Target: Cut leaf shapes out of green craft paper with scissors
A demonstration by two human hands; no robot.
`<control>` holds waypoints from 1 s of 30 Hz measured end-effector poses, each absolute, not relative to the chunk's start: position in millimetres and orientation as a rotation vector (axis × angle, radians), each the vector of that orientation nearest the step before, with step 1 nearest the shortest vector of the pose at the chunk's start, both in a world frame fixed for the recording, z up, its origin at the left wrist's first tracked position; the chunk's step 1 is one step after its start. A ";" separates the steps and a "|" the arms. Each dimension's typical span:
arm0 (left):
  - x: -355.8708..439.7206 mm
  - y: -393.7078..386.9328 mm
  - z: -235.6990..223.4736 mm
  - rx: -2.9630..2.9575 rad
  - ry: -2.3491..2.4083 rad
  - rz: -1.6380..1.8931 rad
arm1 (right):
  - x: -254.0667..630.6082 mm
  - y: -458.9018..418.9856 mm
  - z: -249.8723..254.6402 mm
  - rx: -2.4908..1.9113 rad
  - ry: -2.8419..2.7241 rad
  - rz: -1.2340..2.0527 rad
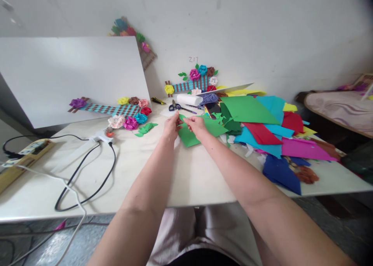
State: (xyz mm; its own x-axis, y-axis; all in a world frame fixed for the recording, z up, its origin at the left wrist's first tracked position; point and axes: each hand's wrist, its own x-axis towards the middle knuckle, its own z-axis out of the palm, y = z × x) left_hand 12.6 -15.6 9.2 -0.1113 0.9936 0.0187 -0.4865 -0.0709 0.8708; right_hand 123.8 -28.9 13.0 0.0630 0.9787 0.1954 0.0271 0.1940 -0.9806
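Note:
Both my hands meet over a green paper sheet [190, 137] lying on the white table [140, 168]. My left hand [171, 126] pinches the sheet's upper left edge with closed fingers. My right hand [196, 126] pinches the same edge just to the right, fingers closed on the paper. Blue-handled scissors [176, 107] lie just beyond my fingertips. Cut green paper leaves [145, 129] rest to the left of my left hand.
A heap of coloured paper sheets [271, 132] covers the table's right side. A woven strip with paper flowers [116, 112] lies at the left, another [194, 81] leans on the wall. A white board [72, 79] stands behind; a glue gun [105, 133] with black cable [84, 172] lies left.

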 end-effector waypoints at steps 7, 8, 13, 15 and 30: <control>4.5 -25.9 11.7 1.111 0.896 1.440 | 125.2 -30.0 15.5 -1.105 -1.122 1.072; 4.5 -26.3 11.9 1.127 0.894 1.447 | 124.9 -30.0 15.2 -1.099 -1.118 1.076; 3.1 -21.0 9.4 1.132 1.000 1.575 | 124.2 -30.1 13.0 -1.087 -1.162 1.076; -1.4 -15.9 6.5 1.055 1.162 1.685 | 124.5 -30.5 12.3 -1.110 -1.191 1.064; -26.9 -4.0 6.9 0.212 1.241 2.078 | 130.0 -16.9 -1.9 -1.306 -1.584 0.703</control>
